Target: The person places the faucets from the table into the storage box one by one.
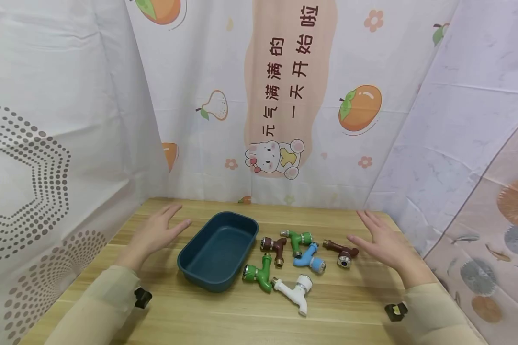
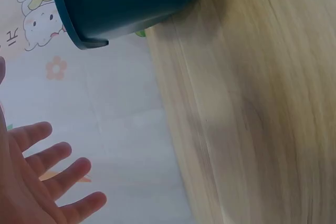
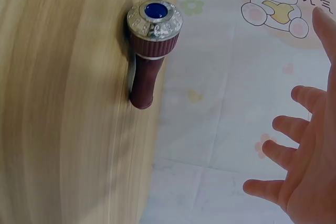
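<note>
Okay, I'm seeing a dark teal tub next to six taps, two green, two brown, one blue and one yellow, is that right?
One colour is off: instead of a yellow one, the head view shows a white tap. The rest of your statement stands.

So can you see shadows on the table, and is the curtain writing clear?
Left wrist view: soft, blurry-edged shadows on the table; right wrist view: a darker shadow beside the brown tap; head view: bright, with the curtain writing sharp enough to read.
</note>
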Demonstrator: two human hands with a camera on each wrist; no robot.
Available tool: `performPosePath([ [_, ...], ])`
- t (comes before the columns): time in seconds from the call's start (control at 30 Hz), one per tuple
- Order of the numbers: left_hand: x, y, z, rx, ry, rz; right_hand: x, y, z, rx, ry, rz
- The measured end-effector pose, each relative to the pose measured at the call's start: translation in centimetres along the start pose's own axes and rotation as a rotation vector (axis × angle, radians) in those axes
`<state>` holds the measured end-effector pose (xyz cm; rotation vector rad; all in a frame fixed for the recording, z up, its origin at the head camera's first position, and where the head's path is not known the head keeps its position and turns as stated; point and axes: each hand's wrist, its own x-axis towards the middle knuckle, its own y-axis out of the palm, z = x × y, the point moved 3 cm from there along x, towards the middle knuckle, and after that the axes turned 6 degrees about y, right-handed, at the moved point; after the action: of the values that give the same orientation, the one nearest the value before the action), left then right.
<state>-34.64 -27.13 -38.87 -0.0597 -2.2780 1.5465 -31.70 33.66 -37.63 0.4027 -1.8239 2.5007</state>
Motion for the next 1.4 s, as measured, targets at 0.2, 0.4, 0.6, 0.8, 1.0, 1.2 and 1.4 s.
performPosePath([
  [0.2, -0.1, 0.2, -0.1, -0.037, -0.003, 0.008, 0.0, 0.2, 0.6, 0.037, 0.005, -0.005],
  [0.4, -0.1, 0.4, -0.2, -0.079, 0.013, -0.012, 0.0, 0.5, 1.1, 0.066, -0.012, -0.020],
  [0.6, -0.1, 0.8, -0.3, -0.143, 0.018, -0.026, 0.0, 0.8, 1.5, 0.080, -0.014, -0.027],
  [0.8, 0.1, 1.1, -0.4, -0.187, 0.018, -0.046, 0.1, 1.3, 1.9, 0.091, -0.021, -0.033],
  [1.0, 0.0, 1.2, -0.5, -0.236, 0.011, -0.042, 0.3, 1.8, 2.4, 0.114, -0.035, -0.035],
  [1.2, -0.1, 1.3, -0.5, -0.281, -0.002, -0.028, 0.6, 2.4, 3.1, 0.172, -0.063, -0.033],
  [1.4, -0.2, 1.5, -0.3, -0.297, -0.011, -0.023, 0.8, 2.8, 3.9, 0.208, -0.089, -0.031],
])
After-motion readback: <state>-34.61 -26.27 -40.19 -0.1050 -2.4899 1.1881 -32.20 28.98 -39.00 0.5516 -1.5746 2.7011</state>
